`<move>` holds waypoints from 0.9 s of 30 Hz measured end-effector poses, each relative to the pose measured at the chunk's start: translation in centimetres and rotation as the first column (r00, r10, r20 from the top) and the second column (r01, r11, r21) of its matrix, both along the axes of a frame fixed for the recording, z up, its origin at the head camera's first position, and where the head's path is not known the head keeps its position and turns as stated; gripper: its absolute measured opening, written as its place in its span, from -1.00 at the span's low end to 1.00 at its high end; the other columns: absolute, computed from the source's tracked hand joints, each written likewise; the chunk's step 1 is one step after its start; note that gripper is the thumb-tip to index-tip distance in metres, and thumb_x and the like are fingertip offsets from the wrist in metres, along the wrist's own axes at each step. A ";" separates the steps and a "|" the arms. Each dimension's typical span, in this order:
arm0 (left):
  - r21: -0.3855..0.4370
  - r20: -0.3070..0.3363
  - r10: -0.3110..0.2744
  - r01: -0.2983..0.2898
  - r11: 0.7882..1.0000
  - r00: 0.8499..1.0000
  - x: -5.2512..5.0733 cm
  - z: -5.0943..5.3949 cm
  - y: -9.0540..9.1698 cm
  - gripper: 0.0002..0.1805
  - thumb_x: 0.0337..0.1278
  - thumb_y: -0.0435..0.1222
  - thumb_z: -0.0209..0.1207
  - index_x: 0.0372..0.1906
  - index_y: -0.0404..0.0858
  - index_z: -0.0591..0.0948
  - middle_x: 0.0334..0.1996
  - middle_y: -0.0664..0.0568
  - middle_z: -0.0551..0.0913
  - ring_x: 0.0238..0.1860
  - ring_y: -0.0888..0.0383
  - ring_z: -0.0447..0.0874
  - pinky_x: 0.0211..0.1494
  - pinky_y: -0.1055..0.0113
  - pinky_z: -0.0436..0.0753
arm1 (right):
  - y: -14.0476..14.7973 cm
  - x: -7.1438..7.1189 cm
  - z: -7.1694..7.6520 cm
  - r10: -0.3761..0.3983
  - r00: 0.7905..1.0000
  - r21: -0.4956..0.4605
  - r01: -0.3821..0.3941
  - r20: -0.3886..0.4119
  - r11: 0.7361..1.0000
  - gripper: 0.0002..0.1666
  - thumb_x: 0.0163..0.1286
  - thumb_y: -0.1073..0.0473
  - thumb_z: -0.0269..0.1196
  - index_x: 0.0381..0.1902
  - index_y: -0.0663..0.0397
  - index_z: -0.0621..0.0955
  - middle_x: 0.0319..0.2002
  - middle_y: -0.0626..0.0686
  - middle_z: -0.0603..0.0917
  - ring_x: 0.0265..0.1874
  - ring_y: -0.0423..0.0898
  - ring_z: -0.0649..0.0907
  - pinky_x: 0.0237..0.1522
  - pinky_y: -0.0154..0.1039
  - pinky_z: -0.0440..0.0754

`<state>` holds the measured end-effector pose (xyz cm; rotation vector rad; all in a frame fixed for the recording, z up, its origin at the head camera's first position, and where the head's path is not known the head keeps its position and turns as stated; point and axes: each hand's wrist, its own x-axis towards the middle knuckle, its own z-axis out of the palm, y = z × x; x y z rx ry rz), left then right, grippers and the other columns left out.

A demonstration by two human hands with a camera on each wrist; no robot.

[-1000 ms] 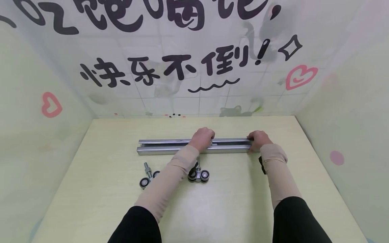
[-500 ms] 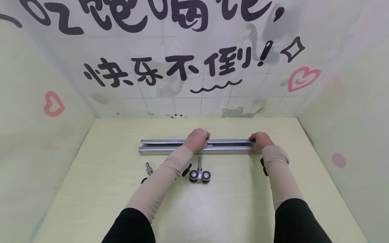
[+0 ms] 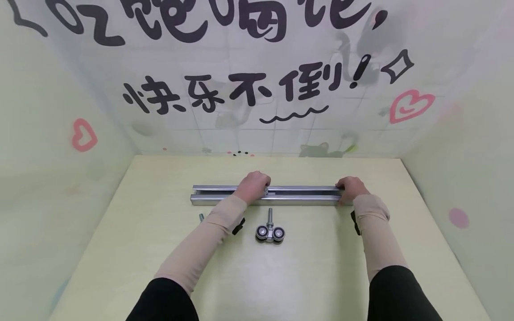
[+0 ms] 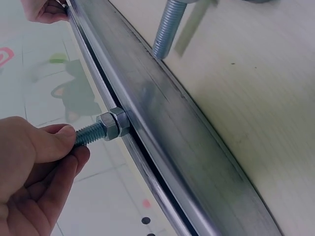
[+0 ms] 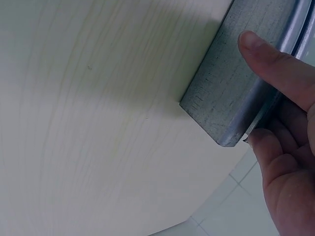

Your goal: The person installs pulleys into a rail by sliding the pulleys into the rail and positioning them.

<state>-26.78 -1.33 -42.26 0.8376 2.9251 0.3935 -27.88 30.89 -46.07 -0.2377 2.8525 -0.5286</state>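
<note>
A silver metal channel rail (image 3: 301, 201) lies across the far part of the table, its slot facing up. With thumb and fingers my left hand (image 3: 253, 185) pinches the threaded end of a bolt (image 4: 91, 133). Two nuts (image 4: 113, 123) on this bolt sit at the slot of the rail; whatever it joins inside is hidden. My right hand (image 3: 351, 189) grips the rail's right end, its thumb (image 5: 268, 59) pressed on the side face. In front of the rail lies a twin-wheeled roller trolley (image 3: 270, 232) with its bolt pointing to the rail.
Another bolt end (image 3: 201, 217) shows beside the left forearm, which hides the rest of it. The pale wooden table (image 3: 313, 276) meets a printed wall covering (image 3: 257, 138) behind the rail. Side walls (image 3: 462, 178) stand on both sides.
My left hand has slid left along the rail with the bolt. The right hand keeps its grip on the rail's end. The forearm now covers more of the left trolley.
</note>
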 end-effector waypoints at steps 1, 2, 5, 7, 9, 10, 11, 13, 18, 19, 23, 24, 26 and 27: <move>0.001 -0.002 0.000 0.000 1.000 1.000 0.0 0.0 -0.1 -0.79 -0.08 -0.56 0.13 -0.30 -0.32 0.65 -0.39 -0.06 0.66 -0.32 0.08 0.61 -0.22 0.36 0.61 | 0.1 0.1 0.1 0.001 1.000 0.000 -0.001 0.001 1.000 -0.24 -0.42 0.31 0.51 -0.10 0.39 0.57 -0.11 0.32 0.60 -0.11 0.23 0.53 0.05 0.09 0.42; 0.001 -0.008 -0.001 0.001 1.000 1.000 0.0 0.0 -0.3 -0.79 -0.08 -0.57 0.12 -0.30 -0.32 0.65 -0.39 -0.06 0.66 -0.33 0.08 0.61 -0.22 0.35 0.61 | 0.1 0.1 0.1 -0.003 1.000 0.000 0.003 0.000 1.000 -0.25 -0.42 0.31 0.51 -0.11 0.38 0.57 -0.11 0.32 0.60 -0.11 0.22 0.53 0.05 0.09 0.42; 0.000 -0.025 0.002 -0.002 1.000 1.000 0.0 0.0 -0.8 -0.78 -0.09 -0.58 0.12 -0.32 -0.32 0.66 -0.40 -0.06 0.66 -0.34 0.07 0.61 -0.23 0.35 0.61 | 0.4 0.1 0.2 -0.007 1.000 0.003 0.007 0.009 1.000 -0.26 -0.39 0.30 0.50 -0.09 0.38 0.56 -0.09 0.33 0.59 -0.10 0.23 0.51 0.05 0.11 0.41; 0.004 -0.024 0.009 -0.009 1.000 1.000 -0.1 0.1 -1.1 -0.78 -0.10 -0.58 0.12 -0.34 -0.32 0.66 -0.41 -0.05 0.66 -0.34 0.07 0.61 -0.24 0.34 0.61 | 0.5 0.1 0.2 -0.011 1.000 0.002 0.011 0.019 1.000 -0.26 -0.37 0.30 0.49 -0.08 0.37 0.56 -0.08 0.34 0.58 -0.09 0.24 0.50 0.06 0.12 0.40; 0.009 -0.018 0.010 -0.010 1.000 1.000 -0.1 0.1 -1.5 -0.79 -0.11 -0.59 0.12 -0.35 -0.32 0.66 -0.42 -0.05 0.67 -0.35 0.07 0.61 -0.24 0.33 0.61 | 0.6 0.0 0.2 -0.009 1.000 0.006 0.009 0.022 1.000 -0.26 -0.36 0.30 0.49 -0.08 0.37 0.56 -0.08 0.35 0.57 -0.09 0.25 0.50 0.05 0.12 0.40; 0.008 -0.016 0.008 -0.008 1.000 1.000 0.0 0.1 -1.7 -0.79 -0.10 -0.59 0.12 -0.36 -0.32 0.66 -0.42 -0.05 0.67 -0.34 0.06 0.60 -0.23 0.32 0.61 | 0.6 0.0 0.1 -0.008 1.000 0.007 0.008 0.024 1.000 -0.26 -0.36 0.30 0.50 -0.08 0.37 0.56 -0.08 0.35 0.57 -0.09 0.25 0.50 0.05 0.13 0.40; 0.009 -0.015 0.007 -0.007 1.000 1.000 0.0 0.1 -1.9 -0.79 -0.10 -0.59 0.11 -0.36 -0.32 0.66 -0.42 -0.05 0.67 -0.35 0.06 0.60 -0.23 0.32 0.61 | 0.6 -0.1 0.1 -0.006 1.000 0.007 0.006 0.022 1.000 -0.26 -0.37 0.30 0.50 -0.08 0.38 0.56 -0.08 0.35 0.58 -0.09 0.25 0.50 0.05 0.13 0.40; 0.009 -0.015 0.002 -0.002 1.000 1.000 0.0 0.2 -2.2 -0.79 -0.09 -0.59 0.10 -0.37 -0.32 0.66 -0.42 -0.06 0.67 -0.34 0.05 0.60 -0.23 0.30 0.60 | 0.6 -0.1 0.1 -0.004 1.000 0.010 0.004 0.019 1.000 -0.26 -0.38 0.30 0.50 -0.09 0.37 0.57 -0.09 0.34 0.58 -0.10 0.25 0.50 0.05 0.13 0.40; 0.009 -0.012 0.007 -0.007 1.000 1.000 0.0 0.2 -3.1 -0.81 -0.05 -0.57 0.09 -0.36 -0.32 0.66 -0.41 -0.06 0.67 -0.34 0.04 0.61 -0.21 0.29 0.60 | 0.4 0.0 0.0 0.000 1.000 0.013 0.000 0.017 1.000 -0.26 -0.39 0.29 0.50 -0.09 0.36 0.57 -0.07 0.34 0.58 -0.09 0.25 0.50 0.05 0.13 0.40; 0.011 -0.008 0.010 -0.010 1.000 1.000 0.0 0.3 -3.3 -0.81 -0.05 -0.57 0.09 -0.36 -0.32 0.66 -0.41 -0.07 0.67 -0.34 0.04 0.61 -0.21 0.29 0.60 | 0.4 0.0 0.0 -0.001 1.000 0.013 0.001 0.019 1.000 -0.26 -0.39 0.29 0.51 -0.09 0.36 0.57 -0.07 0.35 0.57 -0.09 0.26 0.50 0.05 0.13 0.40; 0.006 -0.010 0.014 -0.014 1.000 1.000 0.1 0.3 -3.9 -0.79 -0.08 -0.59 0.09 -0.36 -0.32 0.66 -0.41 -0.07 0.67 -0.34 0.03 0.61 -0.20 0.29 0.60 | 0.3 -0.1 0.0 -0.004 1.000 0.015 0.004 0.024 1.000 -0.26 -0.38 0.30 0.50 -0.08 0.36 0.57 -0.08 0.34 0.58 -0.10 0.25 0.50 0.04 0.13 0.41; 0.006 -0.012 0.014 -0.014 1.000 1.000 0.1 0.3 -4.0 -0.78 -0.10 -0.60 0.09 -0.37 -0.32 0.66 -0.41 -0.07 0.67 -0.34 0.03 0.61 -0.21 0.28 0.60 | 0.3 -0.1 0.0 -0.006 1.000 0.017 0.005 0.023 1.000 -0.26 -0.38 0.30 0.50 -0.09 0.36 0.57 -0.08 0.33 0.58 -0.10 0.24 0.51 0.04 0.12 0.41; 0.005 -0.017 0.015 -0.014 1.000 1.000 0.1 0.2 -4.3 -0.77 -0.11 -0.61 0.08 -0.37 -0.32 0.66 -0.42 -0.07 0.67 -0.34 0.03 0.61 -0.21 0.28 0.60 | 0.3 -0.1 0.0 -0.002 1.000 0.022 0.002 0.021 1.000 -0.26 -0.38 0.29 0.50 -0.08 0.36 0.57 -0.09 0.33 0.59 -0.11 0.24 0.51 0.03 0.13 0.42; 0.007 -0.013 0.018 -0.018 1.000 1.000 0.1 0.2 -4.4 -0.77 -0.11 -0.61 0.08 -0.37 -0.32 0.66 -0.41 -0.07 0.67 -0.34 0.03 0.62 -0.21 0.29 0.60 | 0.3 -0.1 0.0 -0.002 1.000 0.026 0.001 0.020 1.000 -0.26 -0.38 0.29 0.50 -0.08 0.36 0.57 -0.09 0.33 0.59 -0.11 0.24 0.52 0.02 0.13 0.42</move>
